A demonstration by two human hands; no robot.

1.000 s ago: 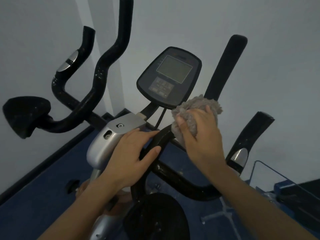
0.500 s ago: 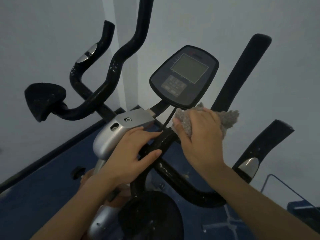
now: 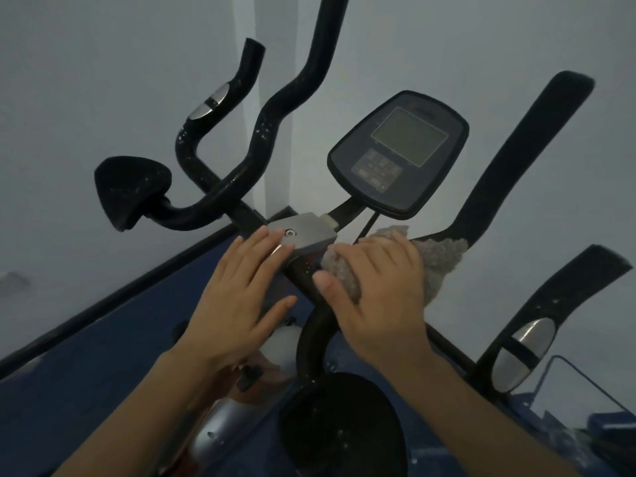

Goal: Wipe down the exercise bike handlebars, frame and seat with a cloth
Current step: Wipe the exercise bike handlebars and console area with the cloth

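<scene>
The exercise bike's black handlebars (image 3: 241,177) spread left and right from a silver clamp block (image 3: 306,232), with the dark console (image 3: 399,153) above. My right hand (image 3: 382,297) presses a fluffy grey cloth (image 3: 440,259) onto the black bar just right of the clamp. My left hand (image 3: 241,297) lies flat with fingers spread, its fingertips on the clamp block's left edge. A black elbow pad (image 3: 130,191) sits at the far left and another black pad (image 3: 340,421) below my hands. The seat is out of view.
White walls close in behind and to the right of the bike. A dark skirting strip (image 3: 103,304) runs along the blue floor (image 3: 86,390). A clear-edged object (image 3: 578,383) and dark items sit at the bottom right. Silver pulse sensors (image 3: 523,352) are on the right grip.
My right hand with the cloth has slid down and left along the bar toward the clamp. My left hand has flattened and shifted up onto the clamp block. The view has tilted.
</scene>
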